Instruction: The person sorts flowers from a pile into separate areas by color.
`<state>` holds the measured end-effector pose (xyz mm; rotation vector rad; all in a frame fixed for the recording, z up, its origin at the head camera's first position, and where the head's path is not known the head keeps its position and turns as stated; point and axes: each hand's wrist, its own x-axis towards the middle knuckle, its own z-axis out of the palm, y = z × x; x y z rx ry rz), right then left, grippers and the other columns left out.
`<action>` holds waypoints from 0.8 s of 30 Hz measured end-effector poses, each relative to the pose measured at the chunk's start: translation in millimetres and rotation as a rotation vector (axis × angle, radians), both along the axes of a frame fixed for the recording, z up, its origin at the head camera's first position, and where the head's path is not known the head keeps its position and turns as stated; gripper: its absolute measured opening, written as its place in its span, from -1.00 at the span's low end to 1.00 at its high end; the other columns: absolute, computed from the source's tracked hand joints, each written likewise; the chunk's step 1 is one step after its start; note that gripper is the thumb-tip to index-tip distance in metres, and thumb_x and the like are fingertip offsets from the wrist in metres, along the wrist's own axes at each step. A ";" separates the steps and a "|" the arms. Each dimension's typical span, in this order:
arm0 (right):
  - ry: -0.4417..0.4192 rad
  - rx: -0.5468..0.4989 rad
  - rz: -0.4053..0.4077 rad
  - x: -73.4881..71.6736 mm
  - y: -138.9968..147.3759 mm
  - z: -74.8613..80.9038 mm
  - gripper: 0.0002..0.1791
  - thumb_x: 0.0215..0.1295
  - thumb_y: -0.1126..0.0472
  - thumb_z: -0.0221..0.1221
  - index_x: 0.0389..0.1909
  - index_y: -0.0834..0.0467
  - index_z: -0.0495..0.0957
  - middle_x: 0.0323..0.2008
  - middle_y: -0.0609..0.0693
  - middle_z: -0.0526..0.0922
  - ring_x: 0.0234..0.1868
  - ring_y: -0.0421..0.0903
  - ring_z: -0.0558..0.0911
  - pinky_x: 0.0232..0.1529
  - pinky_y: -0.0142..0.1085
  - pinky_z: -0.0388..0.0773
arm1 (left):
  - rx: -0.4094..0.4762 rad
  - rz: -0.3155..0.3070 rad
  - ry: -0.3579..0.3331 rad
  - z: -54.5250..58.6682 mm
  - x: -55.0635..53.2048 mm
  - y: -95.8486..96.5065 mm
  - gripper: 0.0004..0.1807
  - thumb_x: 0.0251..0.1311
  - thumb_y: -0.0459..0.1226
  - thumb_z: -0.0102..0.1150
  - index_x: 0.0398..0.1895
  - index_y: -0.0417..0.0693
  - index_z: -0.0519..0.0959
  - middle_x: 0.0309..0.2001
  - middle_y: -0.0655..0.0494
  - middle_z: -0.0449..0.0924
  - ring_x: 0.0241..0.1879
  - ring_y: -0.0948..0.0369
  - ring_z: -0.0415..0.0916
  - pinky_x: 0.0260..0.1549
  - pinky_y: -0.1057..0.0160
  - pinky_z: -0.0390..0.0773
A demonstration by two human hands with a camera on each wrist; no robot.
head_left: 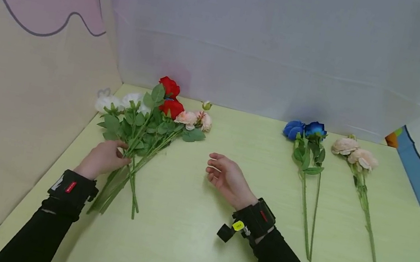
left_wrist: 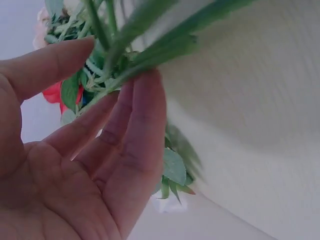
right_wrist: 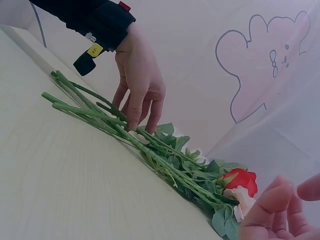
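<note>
A bunch of long-stemmed flowers lies at the left of the table: red roses (head_left: 172, 108), white flowers (head_left: 132, 99) and pale pink flowers (head_left: 187, 119) among green leaves. My left hand (head_left: 107, 158) holds the green stems (left_wrist: 142, 62) just below the leaves, thumb on one side and bent fingers on the other. Several stem ends spread out below that hand, toward the table's front. Over the middle of the table my right hand (head_left: 228, 180) hovers with nothing in it, its fingers loosely bent. In the right wrist view its fingertips (right_wrist: 280, 192) overlap the flower heads.
Two blue flowers (head_left: 304, 129) on long stems lie right of centre. Farther right are two pale pink flowers (head_left: 356, 154) with their stems pointing to the front. A white cloth (head_left: 265, 47) hangs behind the table (head_left: 182, 247), with printed cloth at both sides.
</note>
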<state>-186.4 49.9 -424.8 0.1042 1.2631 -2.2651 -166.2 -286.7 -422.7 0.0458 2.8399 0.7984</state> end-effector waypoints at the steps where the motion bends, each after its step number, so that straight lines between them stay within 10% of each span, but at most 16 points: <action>1: -0.001 0.000 -0.001 -0.1 0.2 -0.1 -0.75 0.35 0.35 -0.06 0.02 0.22 0.28 -0.33 -0.03 0.42 -0.35 -0.15 0.45 -0.36 -0.42 0.42 | -0.003 -0.004 0.001 0.1 0.8 1.0 -0.47 0.23 -0.24 0.14 0.17 -0.43 0.37 -0.21 -0.29 0.58 -0.31 -0.05 0.55 -0.40 0.06 0.52; 24: 0.029 0.033 0.013 0.1 3.4 -1.5 -0.76 0.36 0.36 -0.08 0.02 0.24 0.27 -0.35 -0.04 0.43 -0.38 -0.16 0.46 -0.37 -0.42 0.42 | 0.172 -0.091 -0.077 -1.4 -2.2 36.1 -0.47 0.34 -0.21 0.04 0.23 -0.44 0.31 -0.53 0.03 0.55 -0.57 0.13 0.51 -0.46 0.21 0.42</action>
